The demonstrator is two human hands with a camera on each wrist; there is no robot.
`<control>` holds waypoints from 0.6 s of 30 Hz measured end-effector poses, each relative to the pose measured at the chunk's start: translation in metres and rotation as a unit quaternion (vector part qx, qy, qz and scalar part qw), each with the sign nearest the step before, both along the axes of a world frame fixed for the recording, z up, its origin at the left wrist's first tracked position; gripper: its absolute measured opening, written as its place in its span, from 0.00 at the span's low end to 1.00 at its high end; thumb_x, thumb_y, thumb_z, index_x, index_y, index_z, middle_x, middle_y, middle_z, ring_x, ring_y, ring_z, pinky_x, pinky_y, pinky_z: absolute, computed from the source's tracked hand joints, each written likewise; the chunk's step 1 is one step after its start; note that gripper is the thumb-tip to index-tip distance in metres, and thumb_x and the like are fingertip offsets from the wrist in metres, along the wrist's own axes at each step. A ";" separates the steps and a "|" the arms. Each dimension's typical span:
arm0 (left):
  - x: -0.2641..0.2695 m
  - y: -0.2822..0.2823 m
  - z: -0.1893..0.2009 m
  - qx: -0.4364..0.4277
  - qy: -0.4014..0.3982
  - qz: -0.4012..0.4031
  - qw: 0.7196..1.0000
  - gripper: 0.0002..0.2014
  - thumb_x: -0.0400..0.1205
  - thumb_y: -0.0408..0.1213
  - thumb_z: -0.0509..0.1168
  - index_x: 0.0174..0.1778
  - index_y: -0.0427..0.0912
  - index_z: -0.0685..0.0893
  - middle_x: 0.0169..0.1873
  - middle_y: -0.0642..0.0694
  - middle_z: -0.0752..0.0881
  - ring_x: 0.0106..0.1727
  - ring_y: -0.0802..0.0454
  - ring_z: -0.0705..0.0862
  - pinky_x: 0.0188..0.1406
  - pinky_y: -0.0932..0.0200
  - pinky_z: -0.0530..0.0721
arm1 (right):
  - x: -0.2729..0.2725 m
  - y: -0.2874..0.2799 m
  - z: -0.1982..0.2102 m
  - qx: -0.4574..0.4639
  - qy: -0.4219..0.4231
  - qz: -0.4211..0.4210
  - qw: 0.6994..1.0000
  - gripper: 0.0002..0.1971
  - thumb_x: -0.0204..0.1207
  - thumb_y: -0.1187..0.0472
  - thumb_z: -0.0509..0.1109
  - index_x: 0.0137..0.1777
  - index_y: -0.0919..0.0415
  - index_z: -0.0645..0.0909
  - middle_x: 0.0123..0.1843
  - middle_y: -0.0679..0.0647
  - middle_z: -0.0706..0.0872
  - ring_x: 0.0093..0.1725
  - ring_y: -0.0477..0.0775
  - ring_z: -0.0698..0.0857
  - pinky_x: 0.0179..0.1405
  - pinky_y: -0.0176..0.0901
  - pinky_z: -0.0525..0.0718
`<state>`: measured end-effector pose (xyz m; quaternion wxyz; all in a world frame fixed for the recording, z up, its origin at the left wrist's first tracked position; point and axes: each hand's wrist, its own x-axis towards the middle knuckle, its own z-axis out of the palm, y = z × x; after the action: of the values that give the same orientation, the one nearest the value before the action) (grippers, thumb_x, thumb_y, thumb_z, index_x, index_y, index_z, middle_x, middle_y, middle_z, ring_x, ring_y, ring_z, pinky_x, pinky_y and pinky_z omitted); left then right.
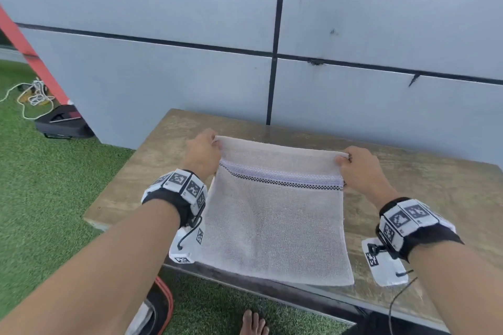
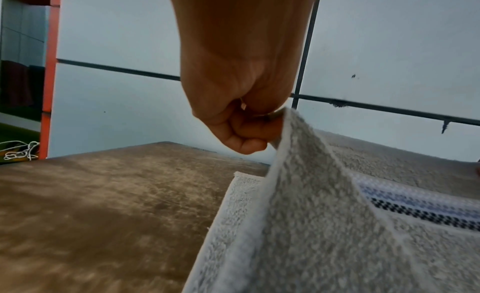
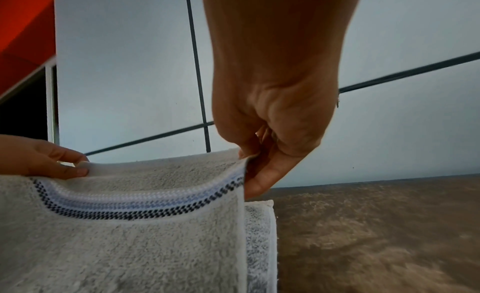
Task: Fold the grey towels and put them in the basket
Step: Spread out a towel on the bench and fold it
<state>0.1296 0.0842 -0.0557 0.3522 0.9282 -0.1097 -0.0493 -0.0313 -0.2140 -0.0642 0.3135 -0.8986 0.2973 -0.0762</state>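
A grey towel (image 1: 275, 220) with a blue, white and black checked stripe lies on the wooden table (image 1: 152, 166), doubled over itself. Its upper layer is lifted at the far edge. My left hand (image 1: 205, 151) pinches the far left corner of that layer, and in the left wrist view the left hand (image 2: 241, 121) shows curled fingers on the towel (image 2: 324, 225) edge. My right hand (image 1: 356, 167) pinches the far right corner; in the right wrist view the right hand (image 3: 262, 153) holds the towel (image 3: 135, 236) between thumb and fingers. No basket is in view.
A grey panelled wall (image 1: 353, 35) stands right behind the table. Green artificial turf (image 1: 40, 171) lies to the left, with a black case (image 1: 64, 122) and a tangled white cord (image 1: 35, 95). A bare foot (image 1: 253, 323) is on the turf below the table's near edge.
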 end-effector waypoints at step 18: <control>0.067 -0.027 -0.064 0.137 -0.015 -0.071 0.988 0.12 0.81 0.33 0.65 0.58 0.48 0.87 0.54 0.45 0.82 0.55 0.41 0.83 0.56 0.42 0.86 | 0.066 -0.016 -0.056 -0.092 0.069 -0.002 0.993 0.05 0.80 0.62 0.72 0.54 0.57 0.82 0.54 0.60 0.83 0.61 0.64 0.78 0.53 0.49 0.73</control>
<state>0.1970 0.0574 -0.1193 0.2161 0.9581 -0.1728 -0.0746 0.0348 -0.2303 -0.1200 0.2080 -0.9260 0.3123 -0.0414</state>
